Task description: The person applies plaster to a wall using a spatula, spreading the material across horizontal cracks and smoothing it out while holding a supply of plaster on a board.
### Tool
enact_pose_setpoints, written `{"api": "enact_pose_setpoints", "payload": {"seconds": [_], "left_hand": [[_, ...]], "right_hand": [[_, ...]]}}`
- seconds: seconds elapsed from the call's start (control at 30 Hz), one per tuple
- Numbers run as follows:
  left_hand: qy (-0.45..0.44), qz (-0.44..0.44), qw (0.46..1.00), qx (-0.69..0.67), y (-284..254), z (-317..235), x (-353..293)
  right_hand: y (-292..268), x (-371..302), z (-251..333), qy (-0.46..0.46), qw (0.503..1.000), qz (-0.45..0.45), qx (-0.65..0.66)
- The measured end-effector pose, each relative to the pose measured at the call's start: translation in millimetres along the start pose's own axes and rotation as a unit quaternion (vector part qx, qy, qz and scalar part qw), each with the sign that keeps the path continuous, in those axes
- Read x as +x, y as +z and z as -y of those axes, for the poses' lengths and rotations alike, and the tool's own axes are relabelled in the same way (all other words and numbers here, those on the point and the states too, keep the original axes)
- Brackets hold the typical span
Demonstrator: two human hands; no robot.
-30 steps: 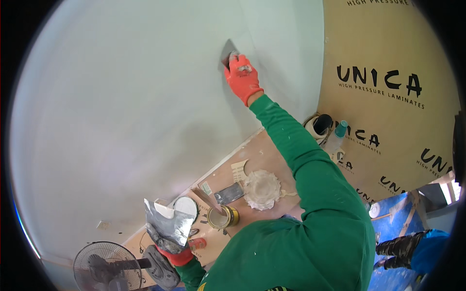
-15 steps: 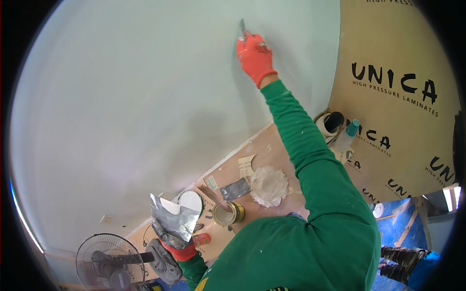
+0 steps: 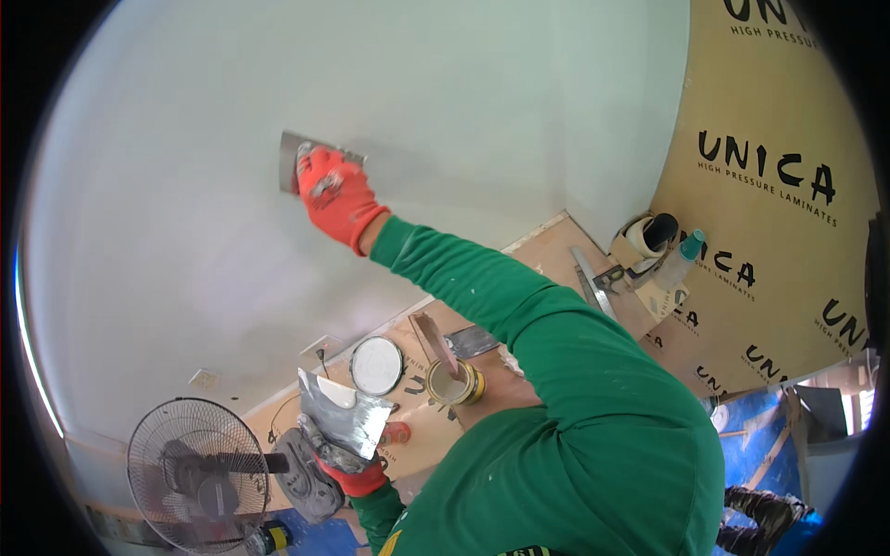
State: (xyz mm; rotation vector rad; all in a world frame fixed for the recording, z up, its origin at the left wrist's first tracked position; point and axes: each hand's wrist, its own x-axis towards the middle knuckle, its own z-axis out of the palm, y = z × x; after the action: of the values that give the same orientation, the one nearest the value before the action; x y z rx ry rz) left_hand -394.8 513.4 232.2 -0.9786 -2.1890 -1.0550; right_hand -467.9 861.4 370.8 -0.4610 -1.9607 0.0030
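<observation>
Gloved in red, my right hand point(image 3: 338, 196) is closed on a wide flat metal putty knife point(image 3: 290, 165), whose blade lies against the pale wall point(image 3: 501, 102), left of the middle. Low on the left, my left hand point(image 3: 350, 471), in a red and grey putty-smeared glove, grips a thin metal putty plate point(image 3: 357, 424) from below. A lump of white putty point(image 3: 326, 389) sits on the plate's upper side. Near that hand, an open tin point(image 3: 447, 387) has a flat stick point(image 3: 436, 343) standing in it. Beside it lies a round white lid point(image 3: 377, 365).
A standing fan point(image 3: 199, 473) is at lower left. A dark flat scraper point(image 3: 473, 341) lies behind the tin. Farther right are a handsaw point(image 3: 593, 283), a clear bottle with a teal cap point(image 3: 681, 259) and printed brown sheeting point(image 3: 769, 102). Another person's sleeve point(image 3: 765, 519) shows at lower right.
My right hand has swept left and downward across the wall with the putty knife, whose broad face now shows. My left hand still holds the plate with putty. The handsaw has come into sight.
</observation>
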Motion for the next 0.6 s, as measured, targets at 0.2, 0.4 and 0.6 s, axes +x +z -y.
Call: {"api": "enact_pose_setpoints", "payload": {"seconds": [0.2,0.4,0.6], "left_hand": [[0.013,-0.032,0.999,-0.018,-15,-4,-15],[-0.041,-0.02,0.999,0.005,-20,-7,-33],[0.032,-0.016,0.999,0.03,-2,-21,-20]], "right_hand": [[38,-43,50,-0.113,0.986,0.117,-0.036],[-20,-80,-55,-0.04,0.999,0.036,-0.008],[-128,-73,-271,0.221,0.964,-0.12,-0.09]]}}
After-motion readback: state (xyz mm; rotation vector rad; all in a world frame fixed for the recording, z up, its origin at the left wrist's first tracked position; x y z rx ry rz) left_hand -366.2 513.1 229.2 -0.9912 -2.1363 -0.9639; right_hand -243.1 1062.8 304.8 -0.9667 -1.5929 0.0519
